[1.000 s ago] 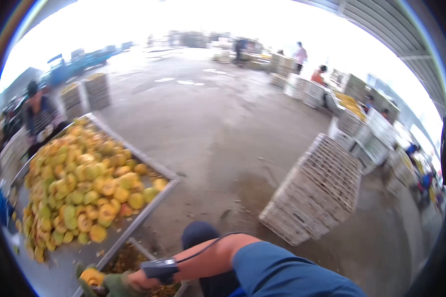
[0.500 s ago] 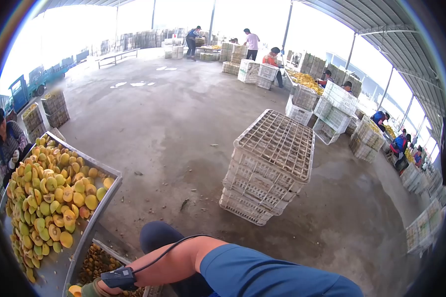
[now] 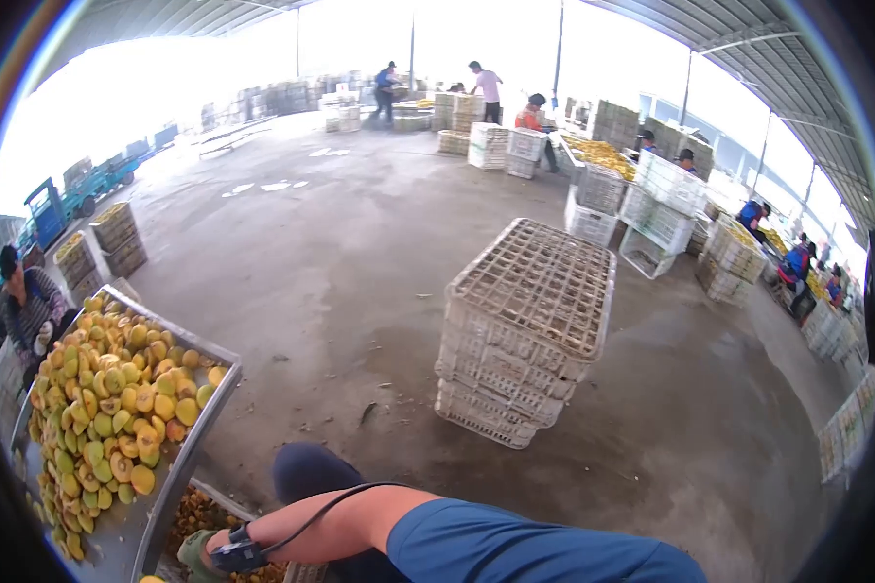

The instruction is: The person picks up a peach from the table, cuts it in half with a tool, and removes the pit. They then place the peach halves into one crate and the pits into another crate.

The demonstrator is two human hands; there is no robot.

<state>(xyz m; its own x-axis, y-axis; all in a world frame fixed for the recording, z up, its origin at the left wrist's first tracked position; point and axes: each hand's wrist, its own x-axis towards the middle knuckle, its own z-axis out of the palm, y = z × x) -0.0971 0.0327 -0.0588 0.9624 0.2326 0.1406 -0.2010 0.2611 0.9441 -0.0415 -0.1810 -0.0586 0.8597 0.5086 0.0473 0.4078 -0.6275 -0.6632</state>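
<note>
My right forearm reaches to the lower left, with a black device strapped at the wrist. At its end is my right hand (image 3: 200, 556) in a green glove, low beside the metal tray (image 3: 196, 428); its fingers are hidden at the frame's bottom. Halved yellow-green peaches (image 3: 107, 418) are heaped on the tray. Under the hand and the tray's edge is a crate of brown pits or scraps (image 3: 196, 510), partly covered by my arm. A bit of yellow fruit shows at the bottom edge near the glove. My left hand is out of view.
A stack of dirty white plastic crates (image 3: 525, 330) stands on the concrete floor ahead. Across the tray sits a person (image 3: 34, 301) in gloves. Farther off are more crate stacks (image 3: 666, 204), other people at fruit-covered tables, and a blue truck (image 3: 58, 209).
My gloved right hand has moved a little up and right, away from the fruit piece it was at beside the tray. The view has shifted slightly.
</note>
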